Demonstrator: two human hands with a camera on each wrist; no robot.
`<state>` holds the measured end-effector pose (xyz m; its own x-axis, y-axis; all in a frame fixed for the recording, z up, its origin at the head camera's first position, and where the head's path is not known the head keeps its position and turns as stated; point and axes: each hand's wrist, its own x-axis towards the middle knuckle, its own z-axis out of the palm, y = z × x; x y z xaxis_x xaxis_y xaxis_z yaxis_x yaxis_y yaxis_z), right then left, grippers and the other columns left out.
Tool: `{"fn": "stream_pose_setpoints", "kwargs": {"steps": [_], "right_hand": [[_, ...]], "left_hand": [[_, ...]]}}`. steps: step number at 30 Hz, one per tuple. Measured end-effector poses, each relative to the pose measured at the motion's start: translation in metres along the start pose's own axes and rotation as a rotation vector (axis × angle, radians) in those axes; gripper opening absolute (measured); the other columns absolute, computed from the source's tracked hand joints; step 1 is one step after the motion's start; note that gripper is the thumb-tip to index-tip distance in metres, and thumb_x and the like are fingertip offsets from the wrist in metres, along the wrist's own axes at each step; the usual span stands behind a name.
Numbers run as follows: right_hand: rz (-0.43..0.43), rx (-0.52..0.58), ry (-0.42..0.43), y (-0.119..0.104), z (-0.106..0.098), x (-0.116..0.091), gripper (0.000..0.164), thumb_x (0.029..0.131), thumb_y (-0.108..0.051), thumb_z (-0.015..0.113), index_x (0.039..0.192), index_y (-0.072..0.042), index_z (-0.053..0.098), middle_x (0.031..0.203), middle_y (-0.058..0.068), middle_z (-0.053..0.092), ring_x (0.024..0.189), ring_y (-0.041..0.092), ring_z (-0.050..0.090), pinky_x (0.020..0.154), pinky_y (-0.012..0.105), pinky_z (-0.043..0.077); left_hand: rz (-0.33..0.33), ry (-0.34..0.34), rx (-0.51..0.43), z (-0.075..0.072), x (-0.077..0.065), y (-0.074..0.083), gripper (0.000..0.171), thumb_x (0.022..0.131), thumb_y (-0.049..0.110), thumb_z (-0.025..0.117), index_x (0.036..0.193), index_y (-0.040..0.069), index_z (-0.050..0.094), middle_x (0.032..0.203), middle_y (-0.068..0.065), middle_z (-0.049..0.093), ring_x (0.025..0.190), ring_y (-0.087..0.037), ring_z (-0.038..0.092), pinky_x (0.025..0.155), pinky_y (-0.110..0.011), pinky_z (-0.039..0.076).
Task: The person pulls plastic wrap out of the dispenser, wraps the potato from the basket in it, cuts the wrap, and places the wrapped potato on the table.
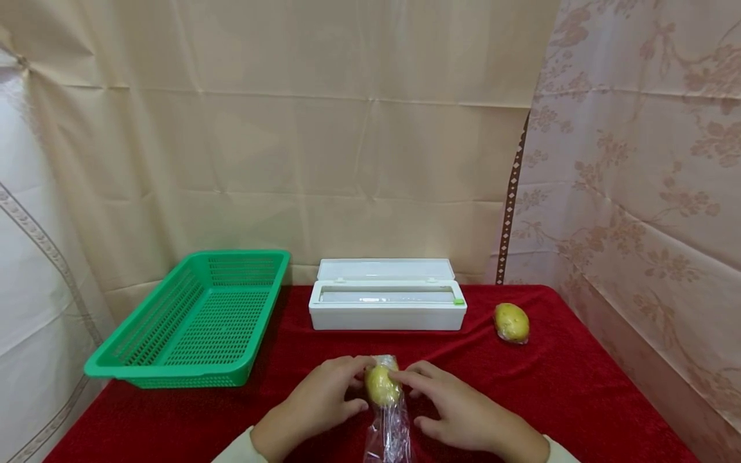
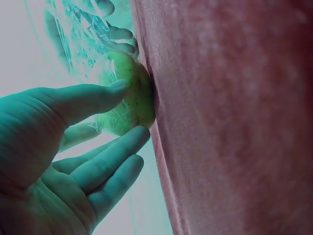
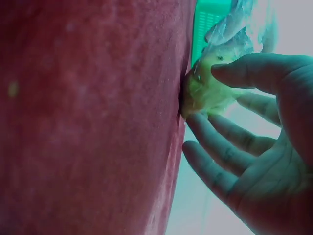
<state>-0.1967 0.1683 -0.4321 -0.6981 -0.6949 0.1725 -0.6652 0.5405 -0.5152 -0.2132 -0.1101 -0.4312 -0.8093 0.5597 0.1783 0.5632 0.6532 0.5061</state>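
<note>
A yellow potato (image 1: 382,386) in clear cling film lies on the red cloth between the two hands. A crumpled tail of cling film (image 1: 389,437) runs from it towards the person. The left hand (image 1: 324,395) is at the potato's left side, its index fingertip at the far end of the film and its thumb a little apart. From the right, the right hand (image 1: 457,408) touches the potato with its extended index finger, while its thumb stands away. Both wrist views show loosely spread fingers beside the potato (image 2: 139,93). Its far underside is hidden.
A white cling film box (image 1: 388,318) with its clear lid raised stands behind the hands. To the left is a green plastic basket (image 1: 249,363). Another film-wrapped potato (image 1: 512,322) lies at the right on the red cloth (image 1: 579,386). Curtains hang behind the table.
</note>
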Motion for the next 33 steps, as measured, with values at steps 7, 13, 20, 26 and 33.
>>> {"fn": "stream_pose_setpoints", "kwargs": {"steps": [7, 13, 20, 26, 33], "right_hand": [[0.013, -0.166, 0.075, -0.007, 0.006, 0.005, 0.082, 0.08, -0.02, 0.087, 0.151, -0.033, 0.049, 0.131, -0.01, 0.058, 0.111, 0.009, 0.062, 0.093, 0.032, 0.056], [0.061, -0.242, 0.105, -0.012, 0.007, 0.016, 0.079, 0.075, -0.031, 0.093, 0.144, -0.031, 0.056, 0.12, -0.013, 0.06, 0.1, 0.003, 0.061, 0.08, 0.028, 0.057], [0.091, -0.288, 0.13, -0.013, 0.009, 0.029, 0.061, 0.076, -0.042, 0.091, 0.13, -0.034, 0.064, 0.108, -0.016, 0.059, 0.089, 0.002, 0.059, 0.071, 0.023, 0.053], [0.054, -0.196, 0.154, -0.012, 0.009, 0.034, 0.041, 0.083, -0.048, 0.086, 0.118, -0.033, 0.072, 0.107, -0.014, 0.06, 0.087, 0.003, 0.061, 0.074, 0.02, 0.053], [0.019, -0.145, 0.155, -0.009, 0.006, 0.032, 0.034, 0.088, -0.053, 0.078, 0.119, -0.038, 0.074, 0.107, -0.016, 0.059, 0.087, 0.003, 0.06, 0.071, 0.019, 0.05]], "left_hand": [[-0.015, 0.008, 0.219, 0.002, -0.005, 0.004, 0.077, 0.074, 0.037, 0.094, 0.14, 0.019, 0.06, 0.12, 0.001, 0.067, 0.101, -0.009, 0.065, 0.085, -0.035, 0.059], [-0.016, 0.014, 0.313, 0.002, -0.001, 0.009, 0.077, 0.07, 0.045, 0.095, 0.134, 0.017, 0.063, 0.112, 0.003, 0.065, 0.094, -0.007, 0.063, 0.08, -0.032, 0.059], [0.009, 0.03, 0.391, -0.003, 0.01, 0.014, 0.056, 0.072, 0.057, 0.088, 0.107, 0.018, 0.071, 0.096, 0.008, 0.062, 0.077, -0.004, 0.055, 0.068, -0.025, 0.053], [-0.009, 0.002, 0.349, -0.012, 0.015, 0.013, 0.048, 0.075, 0.065, 0.083, 0.094, 0.021, 0.075, 0.085, 0.01, 0.061, 0.067, -0.002, 0.048, 0.06, -0.02, 0.044], [0.007, -0.022, 0.304, -0.017, 0.016, 0.011, 0.041, 0.076, 0.064, 0.083, 0.083, 0.024, 0.076, 0.084, 0.011, 0.066, 0.064, -0.001, 0.05, 0.056, -0.02, 0.044]]}}
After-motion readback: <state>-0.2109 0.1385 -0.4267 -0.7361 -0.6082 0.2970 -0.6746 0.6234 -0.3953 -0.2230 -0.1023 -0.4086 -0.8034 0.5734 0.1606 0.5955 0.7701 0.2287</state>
